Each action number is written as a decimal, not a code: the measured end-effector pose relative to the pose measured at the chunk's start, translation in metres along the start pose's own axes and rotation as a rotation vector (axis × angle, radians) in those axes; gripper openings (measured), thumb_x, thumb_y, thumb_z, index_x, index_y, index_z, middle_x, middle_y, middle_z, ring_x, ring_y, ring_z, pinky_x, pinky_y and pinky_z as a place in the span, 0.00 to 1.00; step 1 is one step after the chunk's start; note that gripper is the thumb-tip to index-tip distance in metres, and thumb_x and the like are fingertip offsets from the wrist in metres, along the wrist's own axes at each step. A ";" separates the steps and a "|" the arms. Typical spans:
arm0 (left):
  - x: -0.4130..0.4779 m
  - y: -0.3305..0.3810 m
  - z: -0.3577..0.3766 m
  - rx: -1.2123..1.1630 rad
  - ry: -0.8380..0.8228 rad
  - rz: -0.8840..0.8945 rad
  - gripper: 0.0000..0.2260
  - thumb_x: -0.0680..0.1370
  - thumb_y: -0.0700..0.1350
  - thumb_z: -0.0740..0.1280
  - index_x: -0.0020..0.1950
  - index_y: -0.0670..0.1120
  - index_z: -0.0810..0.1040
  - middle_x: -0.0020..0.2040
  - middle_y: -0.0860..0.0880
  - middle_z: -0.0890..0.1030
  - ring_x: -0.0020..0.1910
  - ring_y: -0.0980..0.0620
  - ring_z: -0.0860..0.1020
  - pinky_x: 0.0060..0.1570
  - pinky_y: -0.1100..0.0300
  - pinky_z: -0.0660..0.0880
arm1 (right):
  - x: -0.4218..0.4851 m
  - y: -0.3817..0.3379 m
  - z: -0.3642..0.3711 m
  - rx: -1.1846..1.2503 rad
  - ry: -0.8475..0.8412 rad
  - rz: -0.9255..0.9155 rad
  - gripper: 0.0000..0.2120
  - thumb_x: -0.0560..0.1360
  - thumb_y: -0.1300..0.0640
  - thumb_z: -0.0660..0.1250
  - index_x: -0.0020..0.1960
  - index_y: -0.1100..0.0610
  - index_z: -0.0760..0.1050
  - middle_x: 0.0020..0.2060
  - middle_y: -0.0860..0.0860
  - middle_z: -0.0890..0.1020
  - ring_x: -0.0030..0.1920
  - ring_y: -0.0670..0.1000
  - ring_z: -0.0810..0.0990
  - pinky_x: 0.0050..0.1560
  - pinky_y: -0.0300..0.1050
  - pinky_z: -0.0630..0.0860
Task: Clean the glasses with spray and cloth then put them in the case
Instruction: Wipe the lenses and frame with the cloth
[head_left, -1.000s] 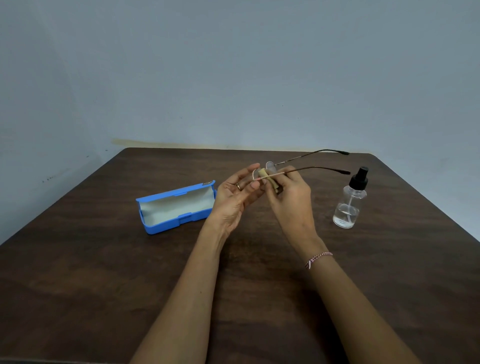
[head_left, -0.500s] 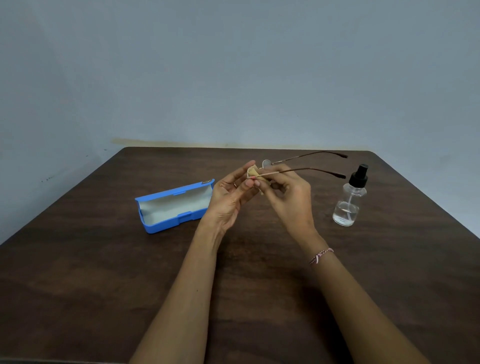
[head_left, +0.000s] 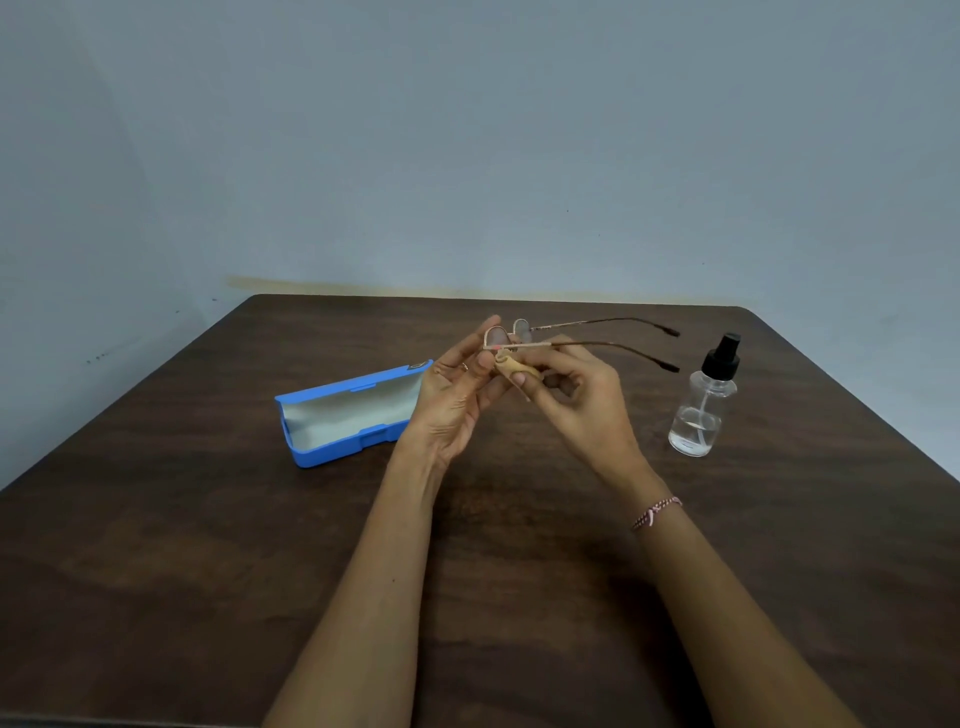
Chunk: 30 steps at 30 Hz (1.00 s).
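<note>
Thin metal-framed glasses (head_left: 587, 344) are held above the table's middle, temples unfolded and pointing right. My left hand (head_left: 457, 400) pinches the near lens rim between thumb and fingers. My right hand (head_left: 576, 400) pinches a small tan cloth (head_left: 511, 366) just under that lens. The blue glasses case (head_left: 343, 418) lies open on the table left of my hands, its pale lining showing. A clear spray bottle (head_left: 701, 410) with a black pump top stands to the right.
Everything sits on a dark wooden table (head_left: 208, 545) whose far edge meets a blue-grey wall (head_left: 467, 156). The table's corners are rounded at the back left and right.
The cloth in my right hand has slid from on the lens to just below it. The glasses tilted slightly, and both hands stayed in about the same place.
</note>
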<state>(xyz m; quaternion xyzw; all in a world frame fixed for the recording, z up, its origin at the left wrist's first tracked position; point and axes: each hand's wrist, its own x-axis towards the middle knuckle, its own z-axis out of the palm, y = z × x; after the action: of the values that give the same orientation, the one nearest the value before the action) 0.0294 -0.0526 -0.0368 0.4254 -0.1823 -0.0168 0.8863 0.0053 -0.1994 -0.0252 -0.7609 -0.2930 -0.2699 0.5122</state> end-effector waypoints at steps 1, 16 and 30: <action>0.000 0.000 0.000 0.011 -0.002 -0.003 0.23 0.56 0.50 0.82 0.50 0.50 0.84 0.48 0.48 0.84 0.47 0.52 0.83 0.42 0.61 0.80 | 0.000 -0.001 0.001 0.026 0.011 0.033 0.11 0.73 0.63 0.70 0.54 0.54 0.80 0.46 0.48 0.79 0.46 0.49 0.80 0.44 0.43 0.78; -0.002 -0.006 0.008 0.128 -0.001 -0.063 0.18 0.60 0.40 0.75 0.49 0.42 0.81 0.44 0.48 0.85 0.46 0.51 0.83 0.45 0.56 0.81 | 0.006 -0.003 -0.007 0.362 0.040 0.145 0.08 0.74 0.68 0.66 0.53 0.64 0.78 0.49 0.58 0.79 0.51 0.49 0.78 0.53 0.41 0.75; -0.005 -0.002 0.010 0.145 -0.072 -0.074 0.24 0.67 0.34 0.69 0.62 0.46 0.75 0.50 0.48 0.84 0.51 0.53 0.82 0.47 0.60 0.79 | 0.004 -0.006 -0.007 -0.142 0.091 -0.090 0.17 0.73 0.75 0.62 0.54 0.58 0.80 0.47 0.53 0.72 0.48 0.38 0.72 0.49 0.28 0.69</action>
<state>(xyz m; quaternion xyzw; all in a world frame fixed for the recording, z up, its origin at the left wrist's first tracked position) 0.0216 -0.0603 -0.0339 0.4940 -0.1987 -0.0518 0.8449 0.0027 -0.2036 -0.0160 -0.7683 -0.2836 -0.3469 0.4571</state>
